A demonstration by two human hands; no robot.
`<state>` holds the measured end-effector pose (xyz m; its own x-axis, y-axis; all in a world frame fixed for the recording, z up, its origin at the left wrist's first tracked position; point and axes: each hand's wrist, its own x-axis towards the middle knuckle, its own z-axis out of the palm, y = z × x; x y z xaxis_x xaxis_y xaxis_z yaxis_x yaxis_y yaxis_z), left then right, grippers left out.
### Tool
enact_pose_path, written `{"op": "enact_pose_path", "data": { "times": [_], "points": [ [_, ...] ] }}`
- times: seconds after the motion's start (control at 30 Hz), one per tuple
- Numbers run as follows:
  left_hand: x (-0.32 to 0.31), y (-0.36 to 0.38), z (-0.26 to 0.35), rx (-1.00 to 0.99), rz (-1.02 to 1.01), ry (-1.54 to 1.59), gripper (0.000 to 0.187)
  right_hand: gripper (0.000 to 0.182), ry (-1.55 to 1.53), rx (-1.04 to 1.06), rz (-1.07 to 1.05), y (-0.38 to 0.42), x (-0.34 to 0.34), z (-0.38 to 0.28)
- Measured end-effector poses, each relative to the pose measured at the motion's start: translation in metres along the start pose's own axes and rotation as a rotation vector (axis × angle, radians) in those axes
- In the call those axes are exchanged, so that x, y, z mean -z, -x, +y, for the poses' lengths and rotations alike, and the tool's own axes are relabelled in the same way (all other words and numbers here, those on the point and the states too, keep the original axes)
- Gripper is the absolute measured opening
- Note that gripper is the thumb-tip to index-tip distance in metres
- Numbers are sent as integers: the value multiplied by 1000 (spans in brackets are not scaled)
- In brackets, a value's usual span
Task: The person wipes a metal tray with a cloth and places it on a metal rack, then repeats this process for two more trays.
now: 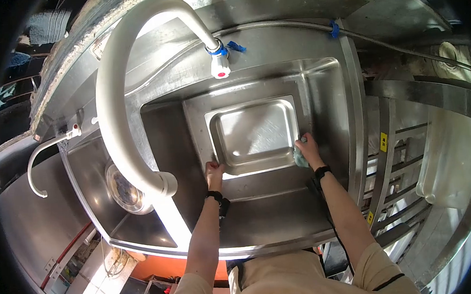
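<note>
A rectangular steel tray [253, 128] is inside the deep steel sink basin [165, 146], its hollow side facing up. At the tray's lower left corner my left hand [214, 171] has its fingers closed on the rim. My right hand [309, 149] is at the tray's right edge, fingers closed round a grey-green cloth [300, 156] that lies against the rim. Both wrists carry black bands.
A big white curved faucet [115, 95] arches over the basin's left side, with a red-marked tap knob [220, 67] behind. The left basin holds a round metal bowl [126, 188]. A slatted metal rack [389, 154] stands at the right.
</note>
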<state>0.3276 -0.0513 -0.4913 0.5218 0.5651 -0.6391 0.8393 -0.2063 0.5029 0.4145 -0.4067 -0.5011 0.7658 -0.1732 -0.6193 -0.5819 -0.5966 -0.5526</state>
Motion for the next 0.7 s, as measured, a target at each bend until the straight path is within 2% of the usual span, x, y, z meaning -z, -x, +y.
{"op": "enact_pose_path", "data": {
  "times": [0.23,0.3,0.4,0.53,0.6,0.7],
  "points": [
    [-5,-8,-19,-38,-1,25,30,39,87,24,46,9,1,-11],
    [-5,-7,-17,-53,6,-4,31,35,214,88,112,17,0,-19],
    [-5,-1,-12,-104,45,-72,32,32,290,72,206,25,-6,-26],
    [-7,1,-13,-199,115,-81,33,33,275,120,210,30,-4,-29],
    [-7,0,-15,-201,110,-76,33,34,249,40,188,29,-5,-28],
    [-4,2,-10,-153,70,-30,31,37,102,90,178,14,-11,-5]
  ]
}}
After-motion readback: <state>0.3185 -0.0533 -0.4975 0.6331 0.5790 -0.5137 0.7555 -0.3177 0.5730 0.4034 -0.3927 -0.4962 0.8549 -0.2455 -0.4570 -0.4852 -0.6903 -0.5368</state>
